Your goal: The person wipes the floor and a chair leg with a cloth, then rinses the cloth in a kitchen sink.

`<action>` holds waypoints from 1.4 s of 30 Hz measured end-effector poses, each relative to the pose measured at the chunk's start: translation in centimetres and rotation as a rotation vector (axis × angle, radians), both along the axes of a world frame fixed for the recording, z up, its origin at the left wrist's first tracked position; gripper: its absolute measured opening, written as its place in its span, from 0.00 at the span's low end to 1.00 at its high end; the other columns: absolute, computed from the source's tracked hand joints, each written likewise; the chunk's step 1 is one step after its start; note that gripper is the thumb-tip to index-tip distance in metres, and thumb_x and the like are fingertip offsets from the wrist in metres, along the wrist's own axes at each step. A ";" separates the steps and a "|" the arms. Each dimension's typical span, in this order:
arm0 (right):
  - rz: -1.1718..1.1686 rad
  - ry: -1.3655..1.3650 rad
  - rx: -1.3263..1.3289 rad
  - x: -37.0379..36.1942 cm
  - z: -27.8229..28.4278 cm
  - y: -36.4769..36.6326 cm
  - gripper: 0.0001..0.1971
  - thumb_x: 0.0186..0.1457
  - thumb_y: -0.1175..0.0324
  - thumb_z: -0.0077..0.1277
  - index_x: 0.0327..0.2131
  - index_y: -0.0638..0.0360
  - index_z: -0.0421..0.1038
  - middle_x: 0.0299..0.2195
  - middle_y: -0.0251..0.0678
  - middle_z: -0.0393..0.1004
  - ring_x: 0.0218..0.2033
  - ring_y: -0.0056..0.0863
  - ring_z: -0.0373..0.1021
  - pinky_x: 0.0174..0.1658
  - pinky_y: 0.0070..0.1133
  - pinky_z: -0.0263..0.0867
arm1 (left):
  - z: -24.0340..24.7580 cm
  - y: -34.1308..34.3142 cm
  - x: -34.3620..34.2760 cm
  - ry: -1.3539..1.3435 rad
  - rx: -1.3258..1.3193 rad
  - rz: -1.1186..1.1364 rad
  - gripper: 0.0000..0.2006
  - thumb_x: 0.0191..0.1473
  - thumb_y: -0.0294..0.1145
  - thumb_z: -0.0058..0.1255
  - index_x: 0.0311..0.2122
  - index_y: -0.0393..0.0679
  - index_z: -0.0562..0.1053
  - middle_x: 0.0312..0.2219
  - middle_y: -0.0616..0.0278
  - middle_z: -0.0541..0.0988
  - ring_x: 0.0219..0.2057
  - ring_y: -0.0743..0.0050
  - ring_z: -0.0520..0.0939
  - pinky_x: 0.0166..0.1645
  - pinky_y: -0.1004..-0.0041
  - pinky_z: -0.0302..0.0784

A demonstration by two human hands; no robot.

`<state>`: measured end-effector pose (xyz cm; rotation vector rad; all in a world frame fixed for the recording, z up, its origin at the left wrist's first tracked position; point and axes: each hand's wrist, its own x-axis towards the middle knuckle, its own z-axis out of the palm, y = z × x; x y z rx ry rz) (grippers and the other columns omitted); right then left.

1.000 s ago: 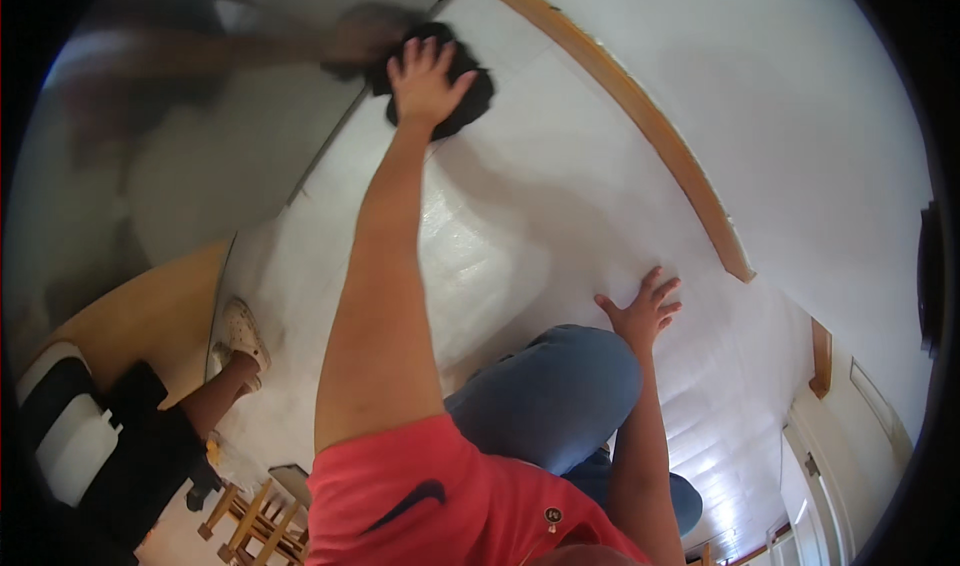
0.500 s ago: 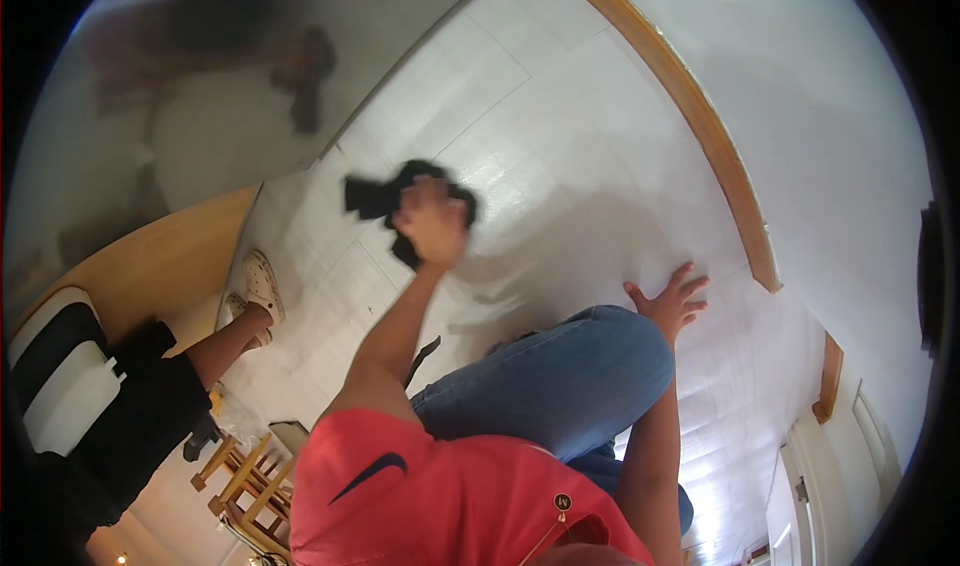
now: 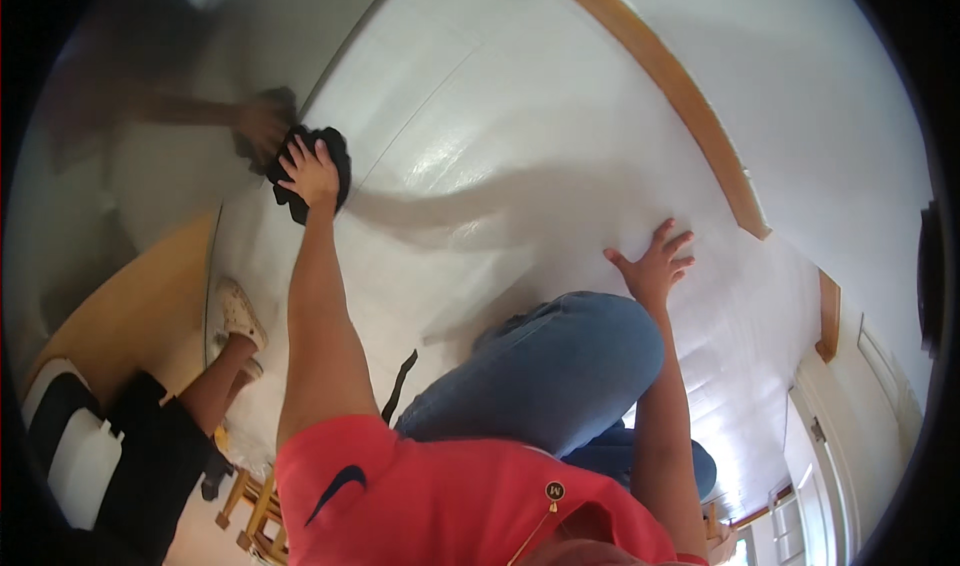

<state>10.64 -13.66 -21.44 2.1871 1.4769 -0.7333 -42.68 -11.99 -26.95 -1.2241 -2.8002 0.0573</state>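
Observation:
My left hand (image 3: 309, 175) holds a bunched black cloth (image 3: 338, 151) down against the pale floor (image 3: 440, 116), its fingers spread over the top. The cloth lies right beside the lower edge of a shiny grey panel (image 3: 170, 156), which mirrors the hand and the cloth. Part of the cloth is hidden under the palm. My right hand (image 3: 655, 267) rests on the floor to the right of my bent, jeans-covered knee (image 3: 590, 341). Its fingers are spread apart, with nothing in them.
A wooden baseboard strip (image 3: 670, 76) runs along the white wall at the right. At the left, another person's leg in a beige clog (image 3: 240, 316) stands near a curved wooden panel (image 3: 140, 291). Wooden furniture legs (image 3: 262, 516) show at lower left; a white door (image 3: 825, 476) is at lower right.
My left hand has carried the black cloth leftward and slightly up across the floor, to the grey panel's edge. My right hand stays spread on the floor, shifted slightly in view.

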 end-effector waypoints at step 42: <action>0.034 0.105 0.100 2.7 0.0 -2.2 0.60 0.30 0.49 0.66 0.63 0.39 0.34 0.64 0.46 0.27 0.59 0.70 0.34 0.55 0.53 0.47 | 2.5 -5.4 32.8 -0.572 -0.039 -1.483 0.24 0.47 0.52 0.45 0.48 0.54 0.70 0.54 0.58 0.63 0.59 0.60 0.58 0.57 0.43 0.46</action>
